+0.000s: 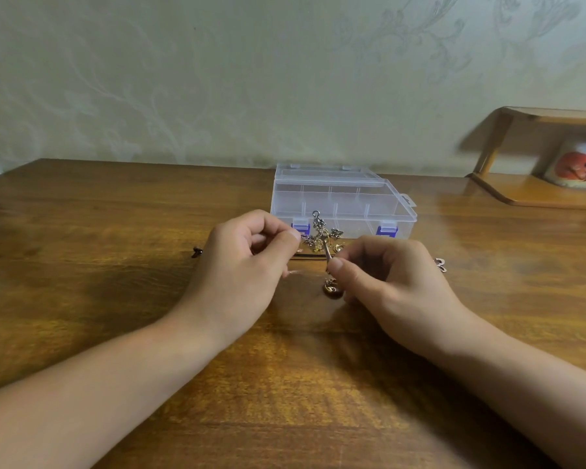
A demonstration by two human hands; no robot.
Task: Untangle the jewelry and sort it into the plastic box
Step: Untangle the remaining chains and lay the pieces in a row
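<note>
Tangled silver-and-gold chain jewelry (322,236) looks light, limp, snag-prone; my left hand (247,262) and right hand (386,279) each pinch its thin strands.

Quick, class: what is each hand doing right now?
Left hand: pinching the tangled cluster of silver and gold metal jewelry.
Right hand: pinching a thin metal piece of the same cluster.
</note>
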